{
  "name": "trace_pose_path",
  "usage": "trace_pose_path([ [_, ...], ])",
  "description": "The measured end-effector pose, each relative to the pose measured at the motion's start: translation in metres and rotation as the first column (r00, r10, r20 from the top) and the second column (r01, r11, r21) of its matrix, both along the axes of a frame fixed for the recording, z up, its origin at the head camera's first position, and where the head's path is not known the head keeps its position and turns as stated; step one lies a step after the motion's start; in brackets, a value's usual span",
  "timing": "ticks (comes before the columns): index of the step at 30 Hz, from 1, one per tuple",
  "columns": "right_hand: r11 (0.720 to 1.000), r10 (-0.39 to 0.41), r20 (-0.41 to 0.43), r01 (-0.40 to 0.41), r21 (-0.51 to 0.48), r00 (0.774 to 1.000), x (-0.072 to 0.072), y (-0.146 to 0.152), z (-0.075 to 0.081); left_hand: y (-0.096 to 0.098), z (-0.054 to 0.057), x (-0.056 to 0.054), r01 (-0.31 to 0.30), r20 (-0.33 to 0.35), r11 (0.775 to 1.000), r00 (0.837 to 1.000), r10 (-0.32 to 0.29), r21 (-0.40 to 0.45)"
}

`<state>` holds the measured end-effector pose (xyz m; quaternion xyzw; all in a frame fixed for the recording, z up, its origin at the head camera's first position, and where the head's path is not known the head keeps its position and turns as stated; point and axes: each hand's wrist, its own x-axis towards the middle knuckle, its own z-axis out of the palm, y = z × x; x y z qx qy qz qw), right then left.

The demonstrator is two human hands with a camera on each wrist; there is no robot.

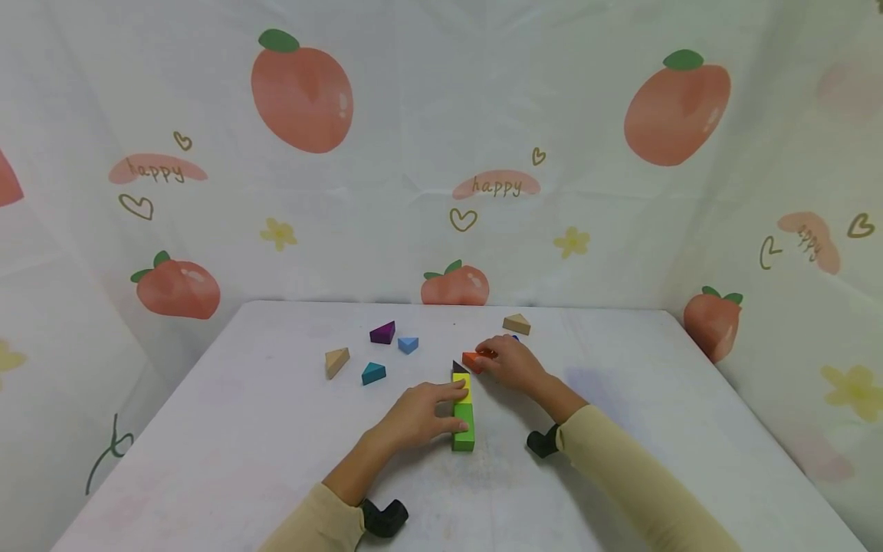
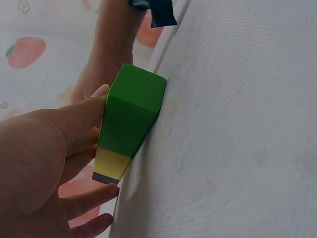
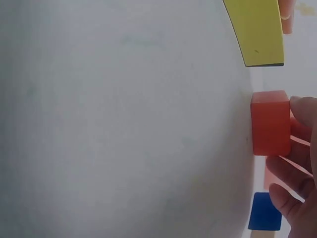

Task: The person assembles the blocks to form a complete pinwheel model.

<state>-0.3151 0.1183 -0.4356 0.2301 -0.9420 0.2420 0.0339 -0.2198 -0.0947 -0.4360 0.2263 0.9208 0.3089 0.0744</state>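
In the head view, a green block (image 1: 464, 440), a yellow block (image 1: 463, 378) and a dark triangular block (image 1: 458, 367) form a row pointing away from me. My left hand (image 1: 418, 414) lies along the row's left side, thumb on the green block and an extended finger on the yellow one. Just right of the row's far end is an orange-red triangular block (image 1: 470, 359). My right hand (image 1: 513, 363) holds it between thumb and fingers, covering part of it. Beyond those fingers, the right wrist view shows a blue block (image 3: 264, 212).
Loose triangular blocks lie farther back on the white table (image 1: 241, 445): purple (image 1: 382, 333), light blue (image 1: 408, 345), teal (image 1: 373, 373), a wooden one (image 1: 336, 363) at left and another wooden block (image 1: 516, 324) behind my right hand. A printed cloth (image 1: 386, 230) hangs behind.
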Motion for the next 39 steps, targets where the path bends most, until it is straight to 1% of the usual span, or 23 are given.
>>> trace_pose_path([
  [5,0.999,0.016,0.024,-0.015,-0.031,1.000,-0.002,-0.003,-0.003,0.000,0.000,0.000,-0.003,0.011,1.000,1.000,0.003,0.009],
  [11,0.997,0.039,0.046,-0.037,-0.061,0.998,0.000,-0.009,-0.003,0.000,0.001,0.001,0.005,0.004,1.000,1.000,-0.005,0.012],
  [21,0.995,0.063,0.078,-0.056,-0.088,0.995,0.005,-0.013,-0.001,0.000,0.000,0.001,-0.010,0.007,1.000,1.000,0.010,0.001],
  [27,0.994,0.064,0.106,-0.054,-0.095,0.992,0.005,-0.014,-0.001,0.000,0.000,0.002,-0.015,0.011,1.000,1.000,0.015,-0.002],
  [39,0.992,0.082,0.107,-0.072,-0.100,0.991,0.006,-0.013,-0.002,0.000,0.000,0.001,-0.010,0.003,1.000,1.000,0.010,-0.005],
])
